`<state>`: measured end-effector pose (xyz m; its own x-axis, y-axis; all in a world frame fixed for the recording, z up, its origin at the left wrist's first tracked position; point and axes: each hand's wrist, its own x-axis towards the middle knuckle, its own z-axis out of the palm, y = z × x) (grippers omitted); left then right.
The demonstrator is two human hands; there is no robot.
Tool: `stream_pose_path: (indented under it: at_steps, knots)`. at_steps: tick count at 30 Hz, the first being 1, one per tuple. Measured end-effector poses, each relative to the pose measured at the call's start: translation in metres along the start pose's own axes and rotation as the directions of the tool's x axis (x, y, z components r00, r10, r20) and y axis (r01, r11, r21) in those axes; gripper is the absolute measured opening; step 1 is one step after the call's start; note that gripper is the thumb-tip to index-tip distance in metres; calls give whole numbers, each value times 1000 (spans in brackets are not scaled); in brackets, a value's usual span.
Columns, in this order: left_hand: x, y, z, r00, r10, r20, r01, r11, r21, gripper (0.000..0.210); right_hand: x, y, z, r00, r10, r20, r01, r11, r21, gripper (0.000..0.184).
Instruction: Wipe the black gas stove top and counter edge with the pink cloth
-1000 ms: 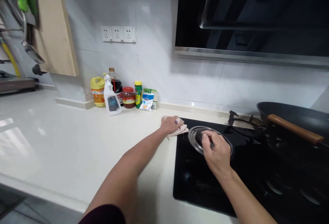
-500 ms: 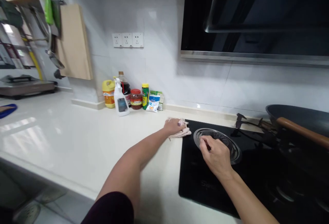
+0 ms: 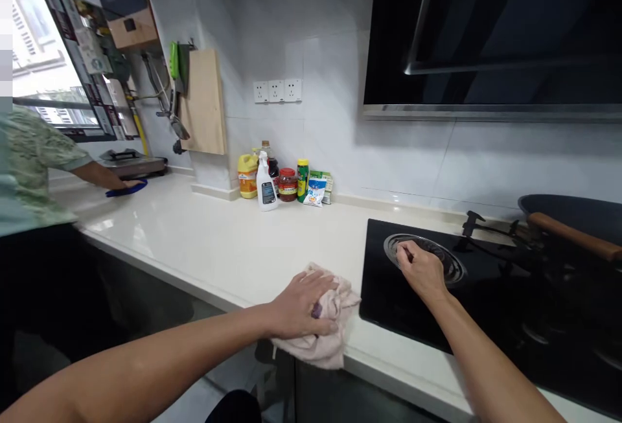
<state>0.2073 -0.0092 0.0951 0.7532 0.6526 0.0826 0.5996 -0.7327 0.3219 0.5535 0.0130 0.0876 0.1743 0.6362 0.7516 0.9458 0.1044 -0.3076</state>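
Note:
A pale pink cloth (image 3: 335, 309) lies across the front edge of the white countertop (image 3: 233, 248), one part hanging over it. My left hand (image 3: 304, 306) presses down on the cloth, palm low and thumb and fingers around a bunched part. Over the round burner (image 3: 454, 267) of the black glass hob (image 3: 389, 306), my right hand (image 3: 424, 272) is curled closed, thumb against the index finger. I see nothing in it, though its other fingers are partly hidden.
A dark wok (image 3: 573, 212) with a wooden handle (image 3: 573, 235) stands on the right. Along the wall are a white spray bottle (image 3: 267, 190), a yellow jug (image 3: 247, 177) and jars. At far left, another person (image 3: 43, 164) presses a blue cloth (image 3: 127, 188) on the counter.
My left hand has drawn the cloth from beside the hob's back corner to the counter's front edge. My right hand stays over the burner. The view has swung left, bringing the other person in.

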Motion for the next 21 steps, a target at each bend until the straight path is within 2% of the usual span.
stream_pose_path:
  at_steps: [3, 5, 7, 9, 11, 12, 17, 21]
  knots:
    - [-14, -22, -12, 994, -111, -13, 111, 993, 28, 91, -7, -15, -5, 998, -47, 53, 42, 995, 93, 29]
    - [-8, -41, -18, 981, -192, -28, 194, 979, 60, 92, -12, -31, -8, 976, -127, 179, 96, 981, 170, 29]
    - [7, -59, -23, 956, -286, -72, 292, 952, 92, 91, -19, -50, -9, 897, -261, 357, 185, 955, 233, 28]
    - [28, -77, -26, 918, -371, -141, 387, 916, 109, 90, -26, -66, -11, 778, -394, 489, 297, 917, 266, 24]
    - [54, -95, -30, 878, -435, -198, 461, 881, 109, 89, -31, -77, -14, 698, -459, 549, 376, 888, 264, 19]
    - [68, -103, -32, 863, -458, -214, 486, 867, 107, 89, -34, -81, -15, 682, -467, 563, 398, 883, 250, 17]
    - [148, -142, -42, 812, -526, -253, 565, 817, 112, 89, -41, -89, -21, 671, -431, 603, 448, 884, 133, 12]
    - [221, -153, -41, 805, -529, -269, 573, 810, 125, 89, -41, -90, -16, 682, -410, 606, 457, 885, 84, 11]
